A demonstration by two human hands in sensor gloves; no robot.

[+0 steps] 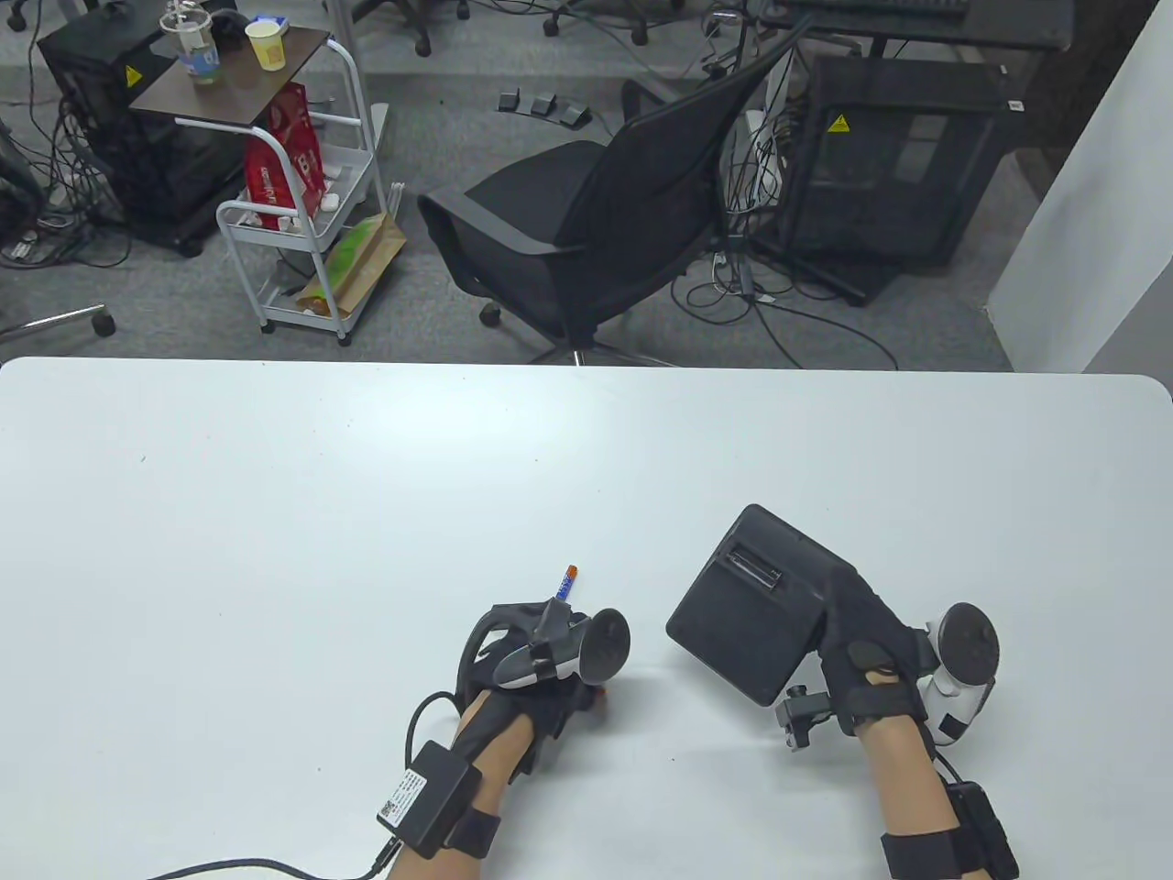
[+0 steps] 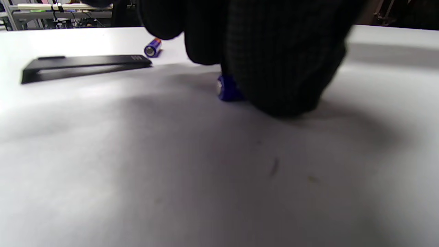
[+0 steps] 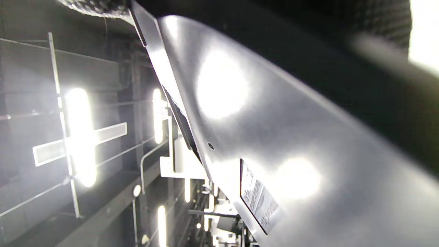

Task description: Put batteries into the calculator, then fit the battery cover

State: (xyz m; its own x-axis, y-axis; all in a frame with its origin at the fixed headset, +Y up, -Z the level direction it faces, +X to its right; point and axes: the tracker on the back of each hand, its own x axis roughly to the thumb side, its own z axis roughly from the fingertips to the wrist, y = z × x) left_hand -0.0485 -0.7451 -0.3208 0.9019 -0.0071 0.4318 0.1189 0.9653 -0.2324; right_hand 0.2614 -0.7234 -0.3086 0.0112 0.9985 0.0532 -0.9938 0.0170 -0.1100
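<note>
Near: left hand point(image 1: 536, 660) down on the table point(image 1: 275, 513), fingers point(image 2: 274, 68) bunched over one battery point(image 2: 227, 90), firm grip unclear; right hand point(image 1: 866, 642) clasps the calculator point(image 1: 751, 605), back up, bay open. Farther: second battery point(image 2: 153, 47) and cover point(image 2: 85, 65) lie loose. Judged early; nothing fitted.

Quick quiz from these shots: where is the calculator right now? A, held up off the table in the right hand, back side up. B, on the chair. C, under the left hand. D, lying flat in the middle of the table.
A: the table view shows the right hand holding the calculator tilted above the table, its open battery slot facing up.
</note>
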